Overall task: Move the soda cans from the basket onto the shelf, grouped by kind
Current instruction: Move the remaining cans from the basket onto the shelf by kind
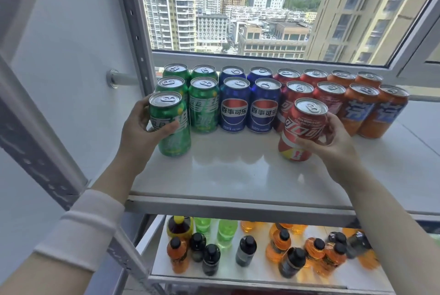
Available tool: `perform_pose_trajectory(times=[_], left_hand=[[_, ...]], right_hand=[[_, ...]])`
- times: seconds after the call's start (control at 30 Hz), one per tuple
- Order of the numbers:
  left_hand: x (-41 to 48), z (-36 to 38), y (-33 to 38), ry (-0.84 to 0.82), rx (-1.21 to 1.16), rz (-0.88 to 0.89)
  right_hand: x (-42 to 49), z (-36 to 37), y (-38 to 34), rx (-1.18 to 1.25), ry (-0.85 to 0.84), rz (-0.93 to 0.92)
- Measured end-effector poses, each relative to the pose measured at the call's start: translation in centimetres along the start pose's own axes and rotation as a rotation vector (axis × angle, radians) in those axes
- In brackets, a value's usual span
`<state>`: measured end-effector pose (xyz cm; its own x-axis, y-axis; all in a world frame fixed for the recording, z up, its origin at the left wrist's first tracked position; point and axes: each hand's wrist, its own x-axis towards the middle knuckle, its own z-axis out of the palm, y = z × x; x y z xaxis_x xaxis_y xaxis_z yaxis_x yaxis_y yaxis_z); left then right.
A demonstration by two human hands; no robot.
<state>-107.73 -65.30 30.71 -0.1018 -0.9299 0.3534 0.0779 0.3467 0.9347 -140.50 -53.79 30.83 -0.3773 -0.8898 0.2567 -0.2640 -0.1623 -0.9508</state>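
White sleeve cuff (88,228), left forearm. White shelf (238,175): green, blue, red, orange cans ranked by kind. Left hand (142,128) grips a green Sprite can (170,125), front left; right hand (333,142) grips a red Coca-Cola can (302,128), tilted, before the reds.

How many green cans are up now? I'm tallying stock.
5: two at the back, two in the middle row, and one in the left hand in front.
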Motion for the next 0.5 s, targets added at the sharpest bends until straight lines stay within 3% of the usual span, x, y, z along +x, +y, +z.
perform_pose_trajectory(times=[0.5], left_hand=[[0.07, -0.12, 0.23, -0.098, 0.053, -0.001]], right_hand=[[0.79, -0.29, 0.51, 0.014, -0.018, 0.033]])
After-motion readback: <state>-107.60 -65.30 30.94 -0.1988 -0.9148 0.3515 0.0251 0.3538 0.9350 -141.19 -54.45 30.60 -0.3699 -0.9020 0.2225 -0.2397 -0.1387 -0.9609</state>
